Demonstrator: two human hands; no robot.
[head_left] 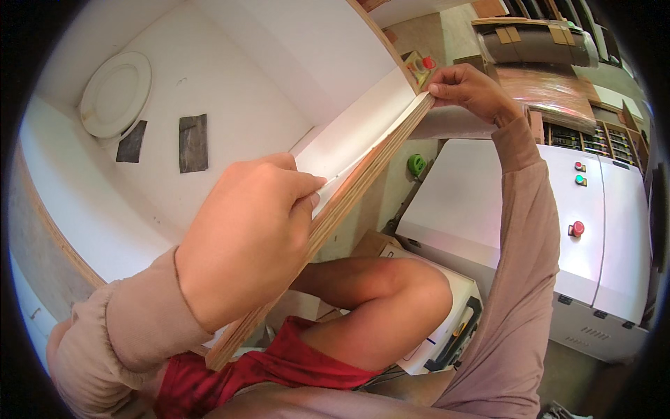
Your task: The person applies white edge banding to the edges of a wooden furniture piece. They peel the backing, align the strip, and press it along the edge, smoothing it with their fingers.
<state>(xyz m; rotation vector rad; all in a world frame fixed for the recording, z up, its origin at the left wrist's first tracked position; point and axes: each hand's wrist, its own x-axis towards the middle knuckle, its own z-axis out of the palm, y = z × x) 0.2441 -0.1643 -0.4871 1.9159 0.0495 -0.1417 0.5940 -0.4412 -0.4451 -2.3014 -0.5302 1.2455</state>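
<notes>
Looking down from the head view, you can see both hands pinched narrow on a thin white strip (396, 126), which runs along a bare plywood edge (364, 177) on a white-lined box (230, 91). The left hand (241, 227) has it between thumb and finger partway along; the right hand (469, 92) is pinched at the far end, right by the corner. Can't tell from here if the strip is stuck down anywhere between them.

If it were me, I'd hold that far end steady so it can't wander, use light, even tension with the left, and keep the strip lined up with the edge the whole way. Yanking would probably kink or tear something that thin. Sighting along the ply layers should show any drift early. A white disc (115, 96) and two dark patches (193, 143) are inside the box, well apart from the strip, so they shouldn't interfere.
</notes>
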